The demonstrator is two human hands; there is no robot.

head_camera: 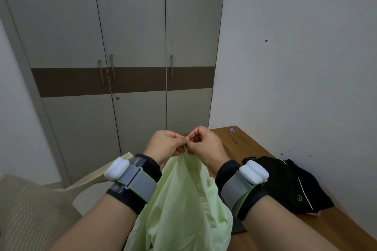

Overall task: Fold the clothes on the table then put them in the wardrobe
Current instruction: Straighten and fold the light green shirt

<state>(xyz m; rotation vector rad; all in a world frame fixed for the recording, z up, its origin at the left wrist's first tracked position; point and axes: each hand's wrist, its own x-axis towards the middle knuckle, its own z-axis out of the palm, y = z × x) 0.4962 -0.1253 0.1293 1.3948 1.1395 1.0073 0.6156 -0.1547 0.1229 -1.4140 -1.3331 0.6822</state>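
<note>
A pale green garment (181,199) hangs down between my forearms. My left hand (165,144) and my right hand (204,143) are raised side by side, both pinching its top edge between fingers and thumb. A heap of black clothes (289,185) with white piping lies on the wooden table (244,144) to the right, against the wall. The wardrobe (130,47) stands straight ahead, all of its doors closed. Both wrists carry grey bands with white sensor pods.
A beige plastic chair (36,206) stands at the lower left, its armrest reaching towards my left wrist. A white wall runs along the table's right side. A dark flat item (238,226) lies on the table under the green garment.
</note>
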